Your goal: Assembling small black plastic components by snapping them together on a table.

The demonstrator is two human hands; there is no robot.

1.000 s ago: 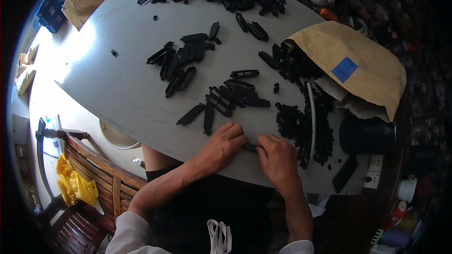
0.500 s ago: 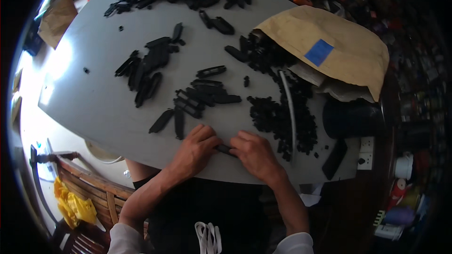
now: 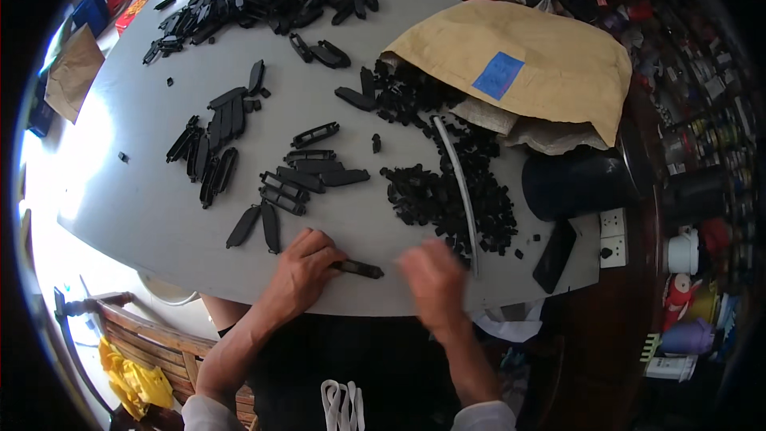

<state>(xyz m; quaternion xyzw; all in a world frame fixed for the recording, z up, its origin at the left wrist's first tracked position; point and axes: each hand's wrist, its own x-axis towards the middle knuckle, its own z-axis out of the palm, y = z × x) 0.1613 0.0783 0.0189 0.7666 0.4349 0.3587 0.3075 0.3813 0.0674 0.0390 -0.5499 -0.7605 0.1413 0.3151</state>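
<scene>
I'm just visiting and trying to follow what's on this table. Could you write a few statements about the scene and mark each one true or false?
1. The left hand holds a long black plastic piece at the near edge of the grey table. True.
2. The right hand is pressed flat on the brown paper bag. False: it is blurred, near the table's front edge, far from the bag.
3. A heap of small black parts spills out from the bag's opening. True.
4. A white strip lies across that heap. True.
5. The bag carries a red patch. False: the patch is blue.
</scene>
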